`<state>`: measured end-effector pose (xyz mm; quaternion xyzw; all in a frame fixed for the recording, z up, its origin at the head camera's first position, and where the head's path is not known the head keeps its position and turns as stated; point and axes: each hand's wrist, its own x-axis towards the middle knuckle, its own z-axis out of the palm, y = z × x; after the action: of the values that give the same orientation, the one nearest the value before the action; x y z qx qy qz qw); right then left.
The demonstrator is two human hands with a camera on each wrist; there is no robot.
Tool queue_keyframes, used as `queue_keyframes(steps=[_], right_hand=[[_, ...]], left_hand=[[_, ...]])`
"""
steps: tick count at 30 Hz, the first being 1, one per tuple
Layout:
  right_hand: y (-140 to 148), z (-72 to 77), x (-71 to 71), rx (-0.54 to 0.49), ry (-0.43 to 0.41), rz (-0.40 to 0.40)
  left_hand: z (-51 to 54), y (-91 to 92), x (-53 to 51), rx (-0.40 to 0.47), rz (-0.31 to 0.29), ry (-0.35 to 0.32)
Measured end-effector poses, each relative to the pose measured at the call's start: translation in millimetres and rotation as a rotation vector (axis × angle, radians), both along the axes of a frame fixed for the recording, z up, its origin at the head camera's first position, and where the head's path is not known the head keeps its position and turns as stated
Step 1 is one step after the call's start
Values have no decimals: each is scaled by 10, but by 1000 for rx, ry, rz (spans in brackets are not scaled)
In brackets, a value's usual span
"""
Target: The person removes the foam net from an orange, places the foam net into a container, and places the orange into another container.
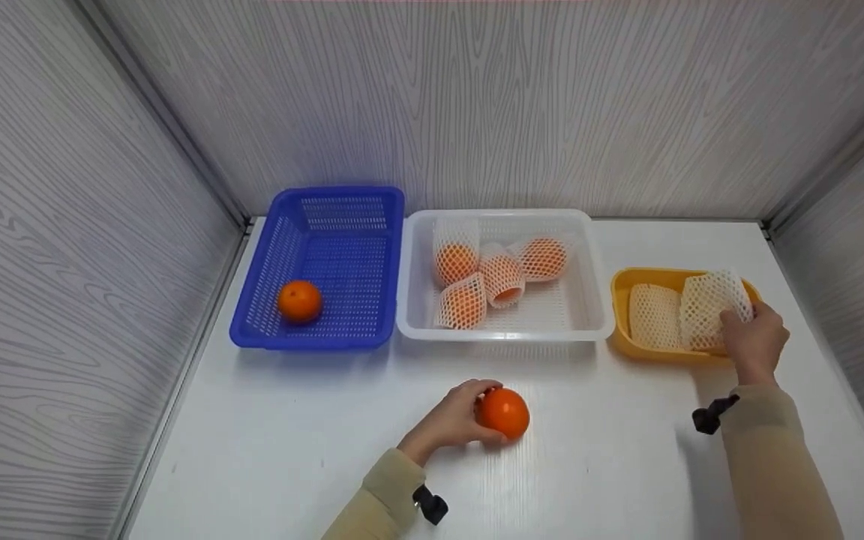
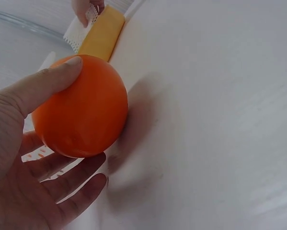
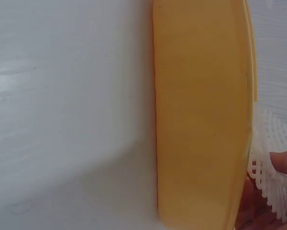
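Observation:
My left hand grips an orange on the white table in front of the white basket. In the left wrist view the thumb lies on top of the orange and the fingers curve beneath it. Over at the yellow basket, my right hand pinches a white foam net sleeve at its right side. Another foam net sleeve lies to the left in that basket. The right wrist view shows the thumb and fingers about the net, just past the basket's rim.
A blue basket at the back left holds one bare orange. Beside it, the white basket holds several oranges in foam nets. Grey wood-patterned walls enclose the table at the back and sides.

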<state>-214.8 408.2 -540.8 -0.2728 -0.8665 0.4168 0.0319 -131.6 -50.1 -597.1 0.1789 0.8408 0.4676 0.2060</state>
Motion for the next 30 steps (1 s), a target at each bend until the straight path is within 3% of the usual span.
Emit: queue_keyframes(steps=[6, 11, 18, 22, 30], right_hand=[[36, 38, -50, 84, 13, 27], [39, -27, -63, 143, -39, 70], [55, -129, -74, 60, -78, 115], [61, -133, -84, 76, -85, 130], [-36, -181, -77, 206, -7, 125]], left_hand=[[6, -10, -1, 8, -2, -4], [8, -14, 0, 11, -8, -7], [-3, -5, 0, 16, -2, -24], [-16, -1, -4, 19, -3, -12], [-27, -8, -1, 26, 2, -8]])
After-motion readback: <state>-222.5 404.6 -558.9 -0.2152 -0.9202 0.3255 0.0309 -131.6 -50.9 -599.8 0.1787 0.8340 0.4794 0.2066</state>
